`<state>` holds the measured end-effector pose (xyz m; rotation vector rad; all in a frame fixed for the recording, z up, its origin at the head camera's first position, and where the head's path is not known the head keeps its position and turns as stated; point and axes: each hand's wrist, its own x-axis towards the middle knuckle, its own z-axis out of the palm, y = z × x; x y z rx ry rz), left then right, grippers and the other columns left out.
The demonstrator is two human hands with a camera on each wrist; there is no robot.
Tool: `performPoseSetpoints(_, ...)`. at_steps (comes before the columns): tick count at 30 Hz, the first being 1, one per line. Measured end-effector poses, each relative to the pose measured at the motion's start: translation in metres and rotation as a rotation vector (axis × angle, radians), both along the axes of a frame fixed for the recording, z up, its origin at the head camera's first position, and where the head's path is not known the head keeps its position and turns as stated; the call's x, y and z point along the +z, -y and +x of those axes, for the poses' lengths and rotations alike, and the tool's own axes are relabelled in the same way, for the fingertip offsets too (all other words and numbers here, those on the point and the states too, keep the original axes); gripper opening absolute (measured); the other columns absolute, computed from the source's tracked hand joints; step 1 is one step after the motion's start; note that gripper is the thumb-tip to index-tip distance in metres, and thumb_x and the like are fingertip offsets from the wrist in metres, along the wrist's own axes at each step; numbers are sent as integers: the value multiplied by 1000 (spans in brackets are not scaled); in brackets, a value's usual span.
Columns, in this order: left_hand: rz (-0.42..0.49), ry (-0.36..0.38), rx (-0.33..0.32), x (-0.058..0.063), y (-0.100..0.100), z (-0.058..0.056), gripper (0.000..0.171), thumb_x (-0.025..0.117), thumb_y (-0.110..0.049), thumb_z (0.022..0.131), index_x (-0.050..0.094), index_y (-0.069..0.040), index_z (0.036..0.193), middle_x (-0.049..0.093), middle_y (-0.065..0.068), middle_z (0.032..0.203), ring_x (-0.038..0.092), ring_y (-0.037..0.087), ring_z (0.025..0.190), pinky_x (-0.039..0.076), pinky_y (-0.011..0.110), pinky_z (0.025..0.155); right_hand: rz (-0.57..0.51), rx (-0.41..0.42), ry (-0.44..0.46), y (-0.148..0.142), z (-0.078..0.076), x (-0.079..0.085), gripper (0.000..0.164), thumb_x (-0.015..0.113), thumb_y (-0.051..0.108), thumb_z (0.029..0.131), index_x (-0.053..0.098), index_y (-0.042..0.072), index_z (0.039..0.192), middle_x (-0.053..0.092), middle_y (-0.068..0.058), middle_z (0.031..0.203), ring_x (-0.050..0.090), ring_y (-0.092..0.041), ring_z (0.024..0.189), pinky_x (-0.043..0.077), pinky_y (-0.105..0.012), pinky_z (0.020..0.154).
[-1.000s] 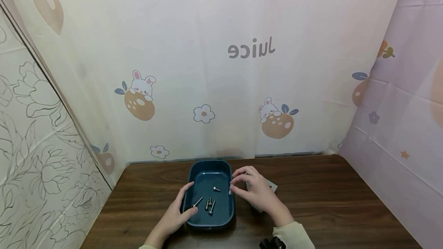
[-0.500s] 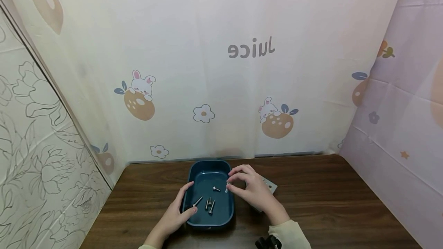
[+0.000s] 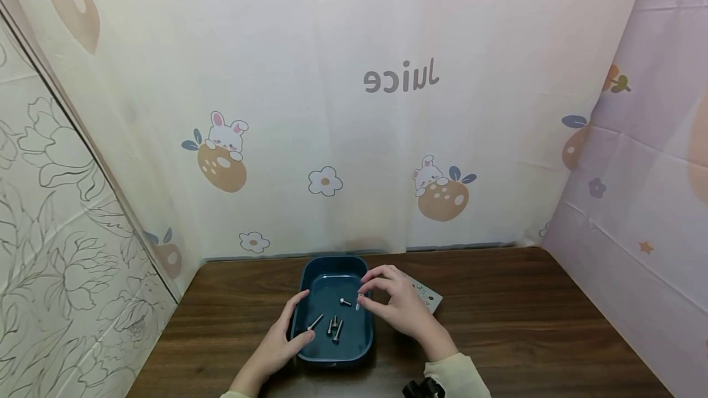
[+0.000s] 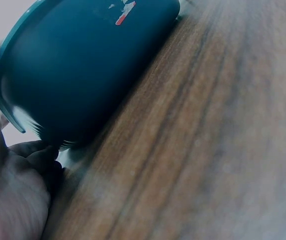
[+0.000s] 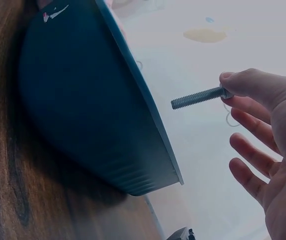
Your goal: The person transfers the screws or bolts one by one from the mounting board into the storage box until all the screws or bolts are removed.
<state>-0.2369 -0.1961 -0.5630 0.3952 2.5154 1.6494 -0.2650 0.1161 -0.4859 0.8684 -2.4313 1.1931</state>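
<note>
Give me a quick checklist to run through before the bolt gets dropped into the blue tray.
1. Right hand pinches the bolt by its head: ok.
2. Bolt over the blue tray, inside its right rim: ok, judging by the head view.
3. Left hand holds the tray's left wall: ok.
4. Tray flat on the wooden table: ok.
5. Landing spot free of the bolts in the tray: cannot tell.
</note>
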Motion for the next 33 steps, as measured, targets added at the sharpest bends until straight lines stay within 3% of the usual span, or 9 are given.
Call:
performPoseSetpoints(11, -5, -13, 9, -2, 1, 0, 76, 69, -35, 95, 27, -36, 159, 30, 1, 162, 34, 33, 144, 30, 70, 106, 27, 33, -32, 3, 1, -4, 7, 77, 37, 91, 73, 36, 96, 59, 14, 119, 50, -7, 114, 49, -40, 92)
performPoseSetpoints(17, 9, 0, -5, -2, 0, -1, 76, 68, -32, 96, 26, -35, 159, 29, 6, 162, 36, 34, 142, 34, 67, 105, 43, 31, -35, 4, 0, -7, 7, 77, 37, 90, 73, 37, 96, 58, 17, 118, 50, -7, 114, 50, -38, 92)
performPoseSetpoints(33, -3, -6, -8, 0, -1, 0, 76, 68, -33, 96, 26, -33, 159, 28, 7, 163, 35, 35, 142, 32, 69, 106, 34, 64, -22, 7, 2, -10, 7, 79, 31, 90, 75, 31, 95, 60, 11, 117, 50, -8, 112, 51, -35, 87)
